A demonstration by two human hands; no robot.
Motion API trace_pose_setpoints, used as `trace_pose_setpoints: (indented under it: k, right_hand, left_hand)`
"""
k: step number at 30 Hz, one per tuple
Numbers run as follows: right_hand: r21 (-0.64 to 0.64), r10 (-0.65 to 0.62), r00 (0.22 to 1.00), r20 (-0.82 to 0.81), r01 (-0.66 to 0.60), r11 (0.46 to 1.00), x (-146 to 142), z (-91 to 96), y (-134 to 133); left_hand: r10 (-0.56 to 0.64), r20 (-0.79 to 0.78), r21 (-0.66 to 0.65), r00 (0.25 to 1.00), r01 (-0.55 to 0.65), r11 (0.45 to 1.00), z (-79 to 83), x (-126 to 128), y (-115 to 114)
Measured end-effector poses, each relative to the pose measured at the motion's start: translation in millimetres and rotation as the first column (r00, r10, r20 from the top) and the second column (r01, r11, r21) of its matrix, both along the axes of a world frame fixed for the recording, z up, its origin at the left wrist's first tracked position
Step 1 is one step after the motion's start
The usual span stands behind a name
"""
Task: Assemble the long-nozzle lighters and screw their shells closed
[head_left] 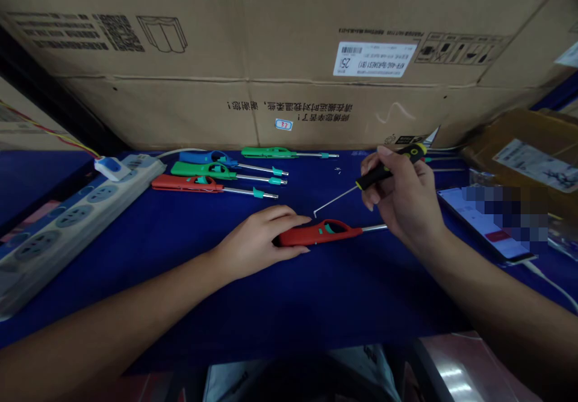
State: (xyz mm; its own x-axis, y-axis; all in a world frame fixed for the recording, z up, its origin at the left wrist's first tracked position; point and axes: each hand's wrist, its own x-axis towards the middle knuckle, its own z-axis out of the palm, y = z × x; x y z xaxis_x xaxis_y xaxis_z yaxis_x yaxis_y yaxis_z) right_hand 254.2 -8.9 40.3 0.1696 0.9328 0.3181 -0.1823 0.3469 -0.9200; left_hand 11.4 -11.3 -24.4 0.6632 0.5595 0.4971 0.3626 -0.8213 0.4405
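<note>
My left hand (257, 241) is closed around the handle end of a red long-necked gas lighter (307, 234), which lies on the blue table top with its metal tube pointing right. My right hand (409, 194) grips the black and yellow handle of a screwdriver (374, 176). Its thin shaft slants down to the left, and the tip is just above the red lighter, near my left fingertips. Something small and pale shows at that tip; I cannot tell whether it is a screw or a bend. Part of the lighter's tube passes behind my right hand.
Further back lie a blue lighter (205, 159), a green lighter (203, 170), another red lighter (187, 183) and a second green lighter (268, 152). A power strip (67, 224) runs along the left. On the right are a phone (478, 224) and a taped carton (533, 149). Large cardboard (180, 107) stands behind.
</note>
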Motion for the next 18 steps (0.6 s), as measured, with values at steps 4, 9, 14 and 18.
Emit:
trace_pose_setpoints:
  k: [4, 9, 14, 18]
  right_hand:
    - [-0.029, 0.031, 0.999, -0.017, -0.032, 0.999, 2, 2.0, 0]
    - [-0.059, 0.065, 0.996, -0.056, -0.068, 0.996, 0, 3.1, -3]
    - [-0.097, 0.131, 0.991, -0.039, -0.135, 0.986, -5, -1.8, -6]
    - [-0.091, 0.131, 0.991, -0.031, -0.133, 0.987, -7, -6.6, -5]
  left_hand:
    - [0.041, 0.07, -0.106, 0.997, -0.034, 0.994, 2.2, 1, -1]
    - [0.159, 0.107, -0.256, 0.982, -0.127, 0.958, 6.4, 7, 1]
    - [0.13, 0.131, -0.297, 0.983, -0.086, 0.951, 11.5, 4, 6]
    - [0.1, 0.19, -0.221, 0.977, -0.057, 0.974, 17.0, -3, 4]
